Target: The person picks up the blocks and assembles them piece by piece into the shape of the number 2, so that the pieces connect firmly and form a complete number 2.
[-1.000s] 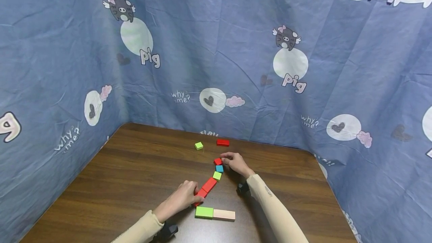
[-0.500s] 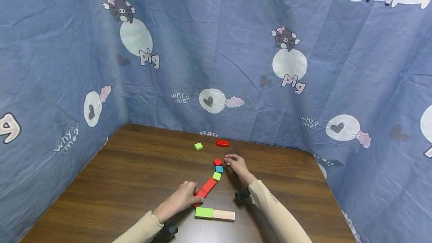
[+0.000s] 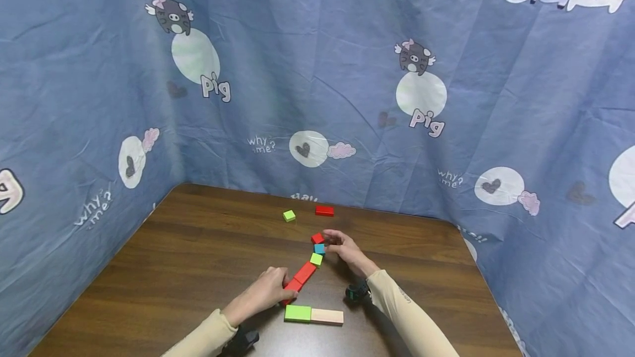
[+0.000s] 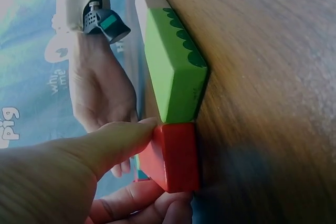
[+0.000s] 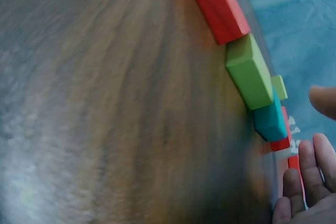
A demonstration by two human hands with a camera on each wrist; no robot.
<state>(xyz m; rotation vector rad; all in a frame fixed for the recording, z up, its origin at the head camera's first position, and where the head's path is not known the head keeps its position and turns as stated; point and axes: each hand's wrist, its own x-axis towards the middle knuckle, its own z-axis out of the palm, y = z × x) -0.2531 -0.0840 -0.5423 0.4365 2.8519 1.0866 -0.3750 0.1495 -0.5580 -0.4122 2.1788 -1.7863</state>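
A curving row of blocks runs across the wooden table. My left hand (image 3: pixel 268 286) pinches the nearest red block (image 3: pixel 293 286) between thumb and fingers; the left wrist view shows the thumb on one face of it and fingertips under the other. Beyond it in the row come another red block (image 3: pixel 305 272), a light green block (image 3: pixel 316 259), a blue block (image 3: pixel 319 248) and a small red block (image 3: pixel 317 238). My right hand (image 3: pixel 348 250) is beside the blue and small red blocks, fingers loosely bent, thumb apart, holding nothing.
A green block (image 3: pixel 297 313) and a pale wood block (image 3: pixel 327 317) lie end to end near the front. Farther back are a small light green block (image 3: pixel 289 215) and a red block (image 3: pixel 324 211). A blue patterned curtain (image 3: pixel 248 98) hangs behind the table.
My right hand has drawn away from the small red block, then come slightly nearer, beside the blue one, its fingers spread wider. My left hand stays on its red block.
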